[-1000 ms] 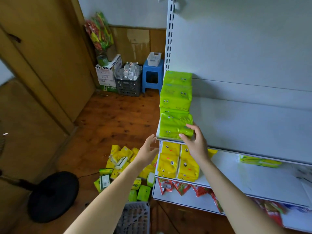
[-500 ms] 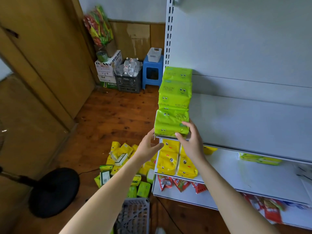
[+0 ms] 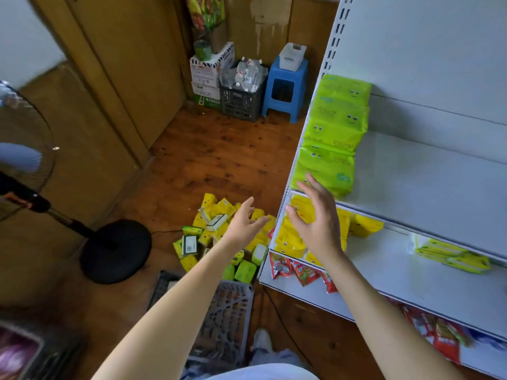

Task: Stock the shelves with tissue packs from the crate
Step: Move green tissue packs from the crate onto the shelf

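A row of lime-green tissue packs (image 3: 333, 135) lies along the left end of the upper white shelf (image 3: 428, 187). Yellow tissue packs (image 3: 297, 229) fill the left end of the shelf below. My right hand (image 3: 315, 223) hovers with fingers spread in front of the shelf edge, just below the nearest green pack, holding nothing. My left hand (image 3: 244, 223) is also empty and relaxed, left of the shelf post. A heap of yellow and green packs (image 3: 216, 234) lies on the wooden floor. The grey crate (image 3: 225, 322) sits on the floor under my arms.
A black standing fan (image 3: 115, 250) occupies the floor at left. At the back are a dark crate of bottles (image 3: 241, 91), a blue stool (image 3: 284, 89) and stacked cartons (image 3: 210, 72). Red snack bags (image 3: 299, 270) line the lowest shelf. More green packs (image 3: 450, 256) lie further right.
Both hands let go of the front green pack, which now rests on the upper shelf, and drew back downward and away. The view has tilted down.
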